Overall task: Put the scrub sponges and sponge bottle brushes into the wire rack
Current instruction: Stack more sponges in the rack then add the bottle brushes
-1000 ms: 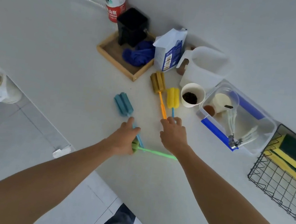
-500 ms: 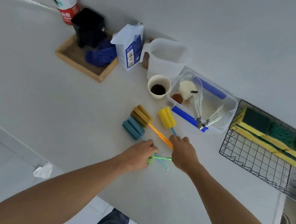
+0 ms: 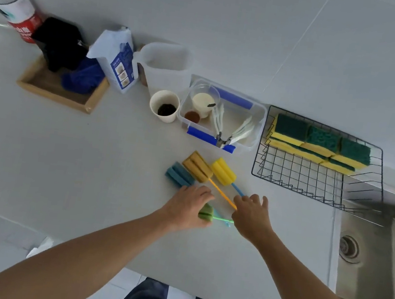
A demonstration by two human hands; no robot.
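My left hand (image 3: pixel 186 206) grips the green sponge head of a green bottle brush (image 3: pixel 206 213) on the white counter. Its thin green handle runs right, under my right hand (image 3: pixel 251 217). That hand lies with spread fingers over the handle ends of the other brushes. The teal brush (image 3: pixel 179 176), mustard brush (image 3: pixel 197 166) and yellow brush (image 3: pixel 224 171) lie side by side just beyond my hands, heads pointing up-left. The black wire rack (image 3: pixel 315 178) stands at the right and holds several yellow-and-green scrub sponges (image 3: pixel 320 144) along its far side.
A clear plastic box (image 3: pixel 259 122) of utensils sits left of the rack, with a paper cup (image 3: pixel 164 106), white jug (image 3: pixel 165 65), paper bag (image 3: pixel 117 63), wooden tray (image 3: pixel 55 98) and bottle (image 3: pixel 12 9) further left. A steel sink (image 3: pixel 368 254) lies right of my hands.
The three brushes have been drawn together, heads now side by side. My hands have come closer to each other along the green handle. The camera view has swung to the right.
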